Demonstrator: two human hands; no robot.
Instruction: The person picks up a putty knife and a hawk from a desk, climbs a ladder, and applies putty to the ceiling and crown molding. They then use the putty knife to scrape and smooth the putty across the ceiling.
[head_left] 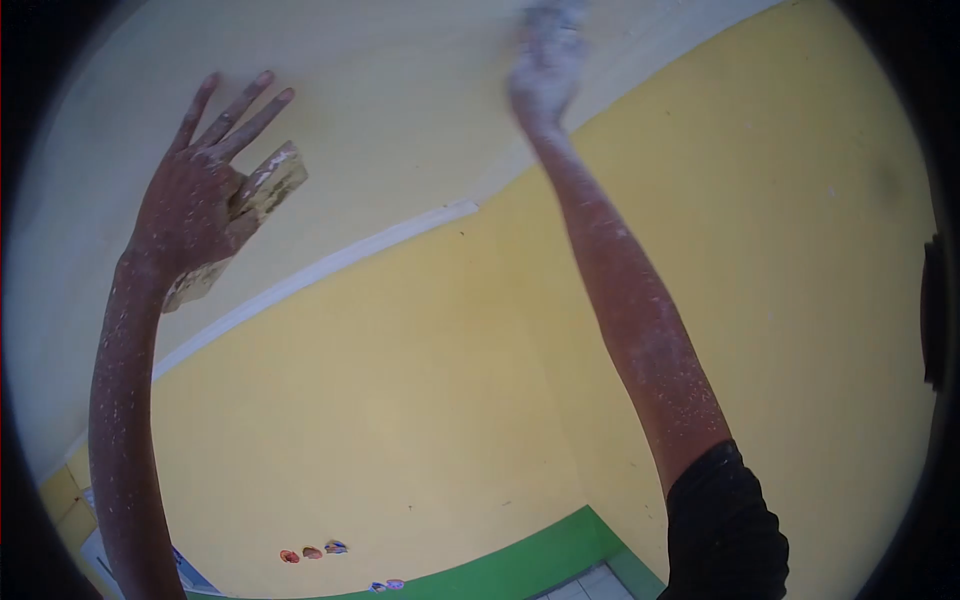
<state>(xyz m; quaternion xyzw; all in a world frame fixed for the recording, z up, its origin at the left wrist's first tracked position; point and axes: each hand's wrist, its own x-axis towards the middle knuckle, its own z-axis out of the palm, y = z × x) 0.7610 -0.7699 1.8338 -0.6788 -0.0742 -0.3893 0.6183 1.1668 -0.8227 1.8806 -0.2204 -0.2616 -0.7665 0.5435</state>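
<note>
My left hand (195, 200) is raised to the white ceiling (400, 110), three fingers stretched out against it. Between its thumb and index finger it grips a flat, plaster-smeared piece of board (275, 185), partly hidden behind the palm. Higher up and to the right, my right hand (545, 75) is coated in white and blurred by motion. Its fingers look curled together close under the ceiling; I cannot tell what they hold. White specks cover both forearms.
A yellow wall (400, 400) meets the ceiling along a white trim strip (330, 262), which ends partway. Lower down runs a green band (500, 562), with small colourful stickers (312, 551) above it. A dark object (932, 310) stands at the right edge.
</note>
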